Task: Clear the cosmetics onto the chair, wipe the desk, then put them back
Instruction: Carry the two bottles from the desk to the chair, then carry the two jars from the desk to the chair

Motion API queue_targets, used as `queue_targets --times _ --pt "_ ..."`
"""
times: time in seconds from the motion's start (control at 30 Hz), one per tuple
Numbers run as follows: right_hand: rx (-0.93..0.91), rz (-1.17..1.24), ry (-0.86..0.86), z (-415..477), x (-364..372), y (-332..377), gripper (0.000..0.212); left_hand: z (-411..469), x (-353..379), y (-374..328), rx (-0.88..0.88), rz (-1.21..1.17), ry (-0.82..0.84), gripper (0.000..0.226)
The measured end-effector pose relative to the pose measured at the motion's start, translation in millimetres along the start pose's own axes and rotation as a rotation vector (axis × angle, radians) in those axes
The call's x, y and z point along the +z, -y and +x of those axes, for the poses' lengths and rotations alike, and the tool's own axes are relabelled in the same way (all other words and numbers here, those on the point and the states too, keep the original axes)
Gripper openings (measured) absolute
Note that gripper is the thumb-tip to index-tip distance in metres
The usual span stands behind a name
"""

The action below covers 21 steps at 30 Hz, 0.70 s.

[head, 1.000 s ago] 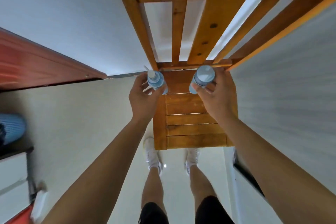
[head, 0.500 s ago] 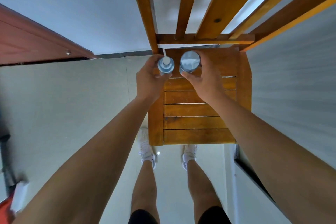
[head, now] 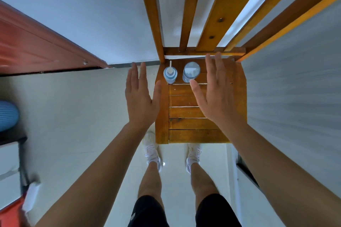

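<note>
Two pale blue bottles stand side by side at the 11 o'clock corner of the wooden chair seat (head: 186,121): a pump bottle (head: 170,75), spout toward 12 o'clock, and a round-capped bottle (head: 191,71) at its 3 o'clock. From above, their labels are hidden. The left hand (head: 141,97) and right hand (head: 219,94) hover flat, fingers straight, holding nothing; the right thumb may brush the cap.

The chair (head: 201,123) was honey-orange wood, its seat striped by dark gaps between the slats. The pump bottle (head: 170,76) on it was pale blue with a white pump; the capped bottle (head: 191,71) was light blue under a silvery lid. The floor (head: 73,116) was cream, the door (head: 27,48) reddish-brown, the shoes (head: 152,151) white, the shorts (head: 147,212) black.
</note>
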State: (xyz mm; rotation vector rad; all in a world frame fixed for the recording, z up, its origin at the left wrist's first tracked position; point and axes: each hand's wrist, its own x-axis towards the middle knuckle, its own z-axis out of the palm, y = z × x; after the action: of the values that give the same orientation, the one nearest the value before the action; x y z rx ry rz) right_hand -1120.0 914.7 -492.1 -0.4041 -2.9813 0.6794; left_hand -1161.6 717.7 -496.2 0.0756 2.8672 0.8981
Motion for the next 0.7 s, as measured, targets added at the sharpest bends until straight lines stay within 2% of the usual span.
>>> queue_targets --times 0.1,0.17,0.27,0.37,0.53,0.7 --pt "-0.092 -0.1 -0.071 4 -52 34 0.069 -17 -59 -22 0.129 0.17 -0.054 0.068" --pt "-0.157 -0.083 -0.083 17 -81 63 0.068 -21 -103 -35 0.187 0.274 -0.118 0.067" --pt "-0.325 -0.037 -0.134 36 -113 114 0.069 -30 -176 -48 0.196 0.42 -0.251 0.067" --pt "-0.479 0.014 -0.158 45 -136 176 0.068 -59 -253 -51 0.085 0.469 -0.383 0.063" --pt "-0.764 0.198 -0.143 29 -183 304 0.066 -137 -377 -42 -0.206 0.514 -0.575 0.066" --pt "-1.009 0.376 -0.248 -23 -219 450 0.063 -234 -489 0 -0.332 0.539 -0.778 0.065"
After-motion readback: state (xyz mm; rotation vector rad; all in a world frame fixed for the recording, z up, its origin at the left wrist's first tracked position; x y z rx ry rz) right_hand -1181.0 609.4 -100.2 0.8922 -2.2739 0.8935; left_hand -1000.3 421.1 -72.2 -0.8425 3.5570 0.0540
